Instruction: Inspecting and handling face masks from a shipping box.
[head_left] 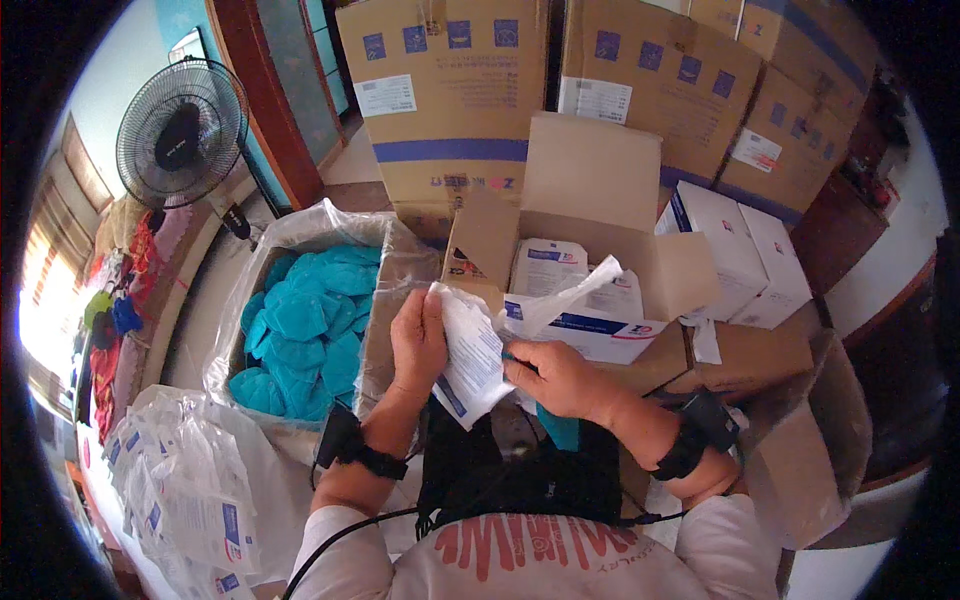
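Cartons [450,115] stand beyond a pouch [468,352] pointing lengthwise forward-left.

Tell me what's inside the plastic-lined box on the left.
The plastic-lined box holds a loose heap of teal, mask-like pieces. Only the top ones show; they cover the lower layers and the box's floor.

A black, round-caged fan [180,136] stands at upper left of the frame, beside a reddish-brown wooden doorframe [266,104]; multicoloured cloth [124,314] lies heaped far left.
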